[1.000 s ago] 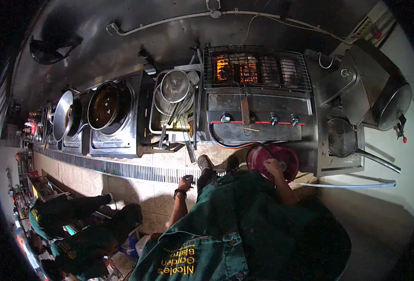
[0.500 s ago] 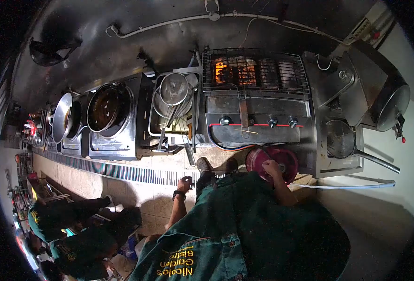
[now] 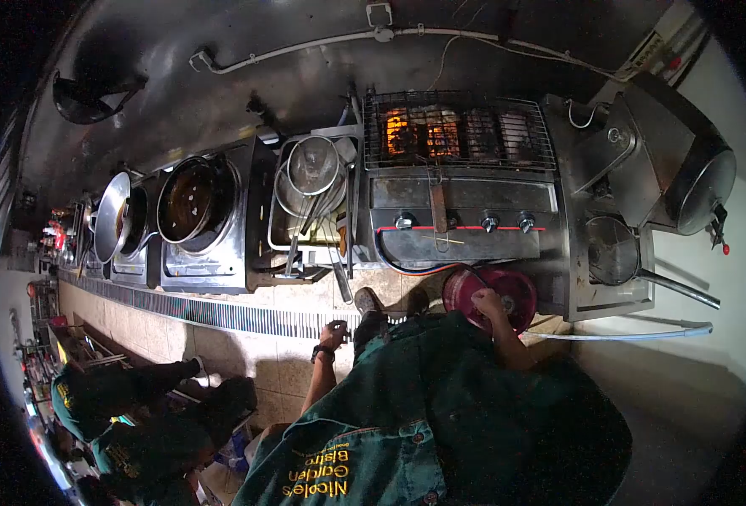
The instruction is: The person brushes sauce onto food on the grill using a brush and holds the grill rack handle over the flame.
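Note:
My left hand (image 3: 332,335), with a dark watch on the wrist, hangs low over the tiled floor beside the drain grate. Its fingers are curled, and a small dark patch shows at their tips; I cannot make out what it is. My right hand (image 3: 487,302) is over a round red container (image 3: 518,297) that looks like a gas cylinder, below the front of the grill. Its fingers are curled too, and whatever they hold, if anything, is hidden. On the lit grill (image 3: 461,221), a wire grilling basket (image 3: 508,160) lies over glowing orange burners.
Left of the grill stand a tray of strainers (image 3: 312,164) and a stove with a dark pan (image 3: 194,198). A long-handled fry basket (image 3: 613,250) sits at the right. A pale hose (image 3: 626,335) runs beside me. Other people (image 3: 150,443) in green shirts are at lower left.
My left hand has shifted very slightly. My right hand stays over the red container. The glow under the wire basket flickers, and the people at lower left have moved slightly.

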Action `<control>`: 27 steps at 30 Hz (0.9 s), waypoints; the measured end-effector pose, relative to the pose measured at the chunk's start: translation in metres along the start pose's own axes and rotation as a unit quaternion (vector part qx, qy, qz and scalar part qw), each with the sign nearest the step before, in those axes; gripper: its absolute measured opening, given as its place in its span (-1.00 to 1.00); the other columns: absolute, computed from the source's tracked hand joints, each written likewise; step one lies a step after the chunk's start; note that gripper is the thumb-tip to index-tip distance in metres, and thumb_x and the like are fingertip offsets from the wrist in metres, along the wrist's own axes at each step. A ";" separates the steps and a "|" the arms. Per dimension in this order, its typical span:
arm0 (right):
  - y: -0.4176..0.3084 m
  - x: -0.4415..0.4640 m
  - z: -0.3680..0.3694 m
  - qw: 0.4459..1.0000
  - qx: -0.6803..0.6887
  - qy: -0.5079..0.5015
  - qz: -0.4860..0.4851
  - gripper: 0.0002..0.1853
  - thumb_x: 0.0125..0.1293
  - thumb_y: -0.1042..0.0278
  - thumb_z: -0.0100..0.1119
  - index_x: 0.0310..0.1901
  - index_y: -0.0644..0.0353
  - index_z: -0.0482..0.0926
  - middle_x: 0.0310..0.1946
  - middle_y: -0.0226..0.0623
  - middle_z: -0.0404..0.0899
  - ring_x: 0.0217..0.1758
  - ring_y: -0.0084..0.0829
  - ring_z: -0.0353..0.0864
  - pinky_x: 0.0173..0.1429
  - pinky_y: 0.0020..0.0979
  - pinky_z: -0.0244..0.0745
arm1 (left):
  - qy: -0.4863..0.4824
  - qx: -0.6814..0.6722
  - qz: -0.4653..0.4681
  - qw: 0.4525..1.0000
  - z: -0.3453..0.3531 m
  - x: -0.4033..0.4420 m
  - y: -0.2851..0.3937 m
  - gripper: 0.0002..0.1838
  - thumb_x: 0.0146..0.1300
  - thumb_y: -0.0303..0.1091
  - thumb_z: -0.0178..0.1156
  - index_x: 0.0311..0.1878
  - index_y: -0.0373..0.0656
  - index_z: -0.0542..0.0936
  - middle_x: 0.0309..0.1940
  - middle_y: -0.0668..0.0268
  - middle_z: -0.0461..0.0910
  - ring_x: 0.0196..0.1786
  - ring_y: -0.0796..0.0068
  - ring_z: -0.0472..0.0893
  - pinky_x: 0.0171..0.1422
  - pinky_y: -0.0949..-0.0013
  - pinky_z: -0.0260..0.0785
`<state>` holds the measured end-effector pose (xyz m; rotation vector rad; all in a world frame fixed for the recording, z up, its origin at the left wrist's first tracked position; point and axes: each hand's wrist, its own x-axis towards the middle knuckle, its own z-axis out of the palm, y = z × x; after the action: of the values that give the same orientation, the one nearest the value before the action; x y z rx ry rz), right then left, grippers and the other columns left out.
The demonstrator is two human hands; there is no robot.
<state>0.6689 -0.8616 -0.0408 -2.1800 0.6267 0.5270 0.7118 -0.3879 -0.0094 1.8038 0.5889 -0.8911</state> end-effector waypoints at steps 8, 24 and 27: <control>-0.015 -0.003 -0.003 0.999 0.003 -0.033 0.036 -0.79 0.05 0.27 0.15 -0.32 0.19 0.58 -0.57 -0.27 0.57 -0.60 -0.45 0.55 -0.48 -0.37 0.46 | -0.013 0.002 0.023 1.000 -0.002 0.008 -0.002 -0.60 0.16 -0.10 0.06 0.00 -0.12 0.44 -0.44 0.27 0.60 -0.54 0.46 0.56 -0.61 0.38 0.34; 0.009 0.001 0.004 0.998 0.039 -0.029 0.028 -0.79 0.03 0.27 0.13 -0.36 0.22 0.59 -0.64 -0.31 0.54 -0.62 -0.47 0.52 -0.50 -0.38 0.42 | 0.000 0.019 -0.007 1.000 0.007 0.000 0.008 -0.58 0.13 -0.09 0.08 -0.03 -0.17 0.46 -0.50 0.28 0.60 -0.56 0.53 0.55 -0.59 0.49 0.37; 0.003 -0.006 0.003 0.998 0.061 -0.023 0.022 -0.80 0.03 0.28 0.13 -0.39 0.23 0.59 -0.66 -0.31 0.53 -0.64 -0.47 0.52 -0.49 -0.38 0.42 | 0.001 0.044 -0.013 0.999 0.009 0.005 0.005 -0.61 0.13 -0.09 0.07 -0.04 -0.12 0.48 -0.48 0.29 0.61 -0.56 0.53 0.57 -0.59 0.48 0.38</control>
<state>0.6615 -0.8598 -0.0409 -2.0387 0.6650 0.5459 0.7155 -0.3978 -0.0129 1.8806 0.5838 -0.9452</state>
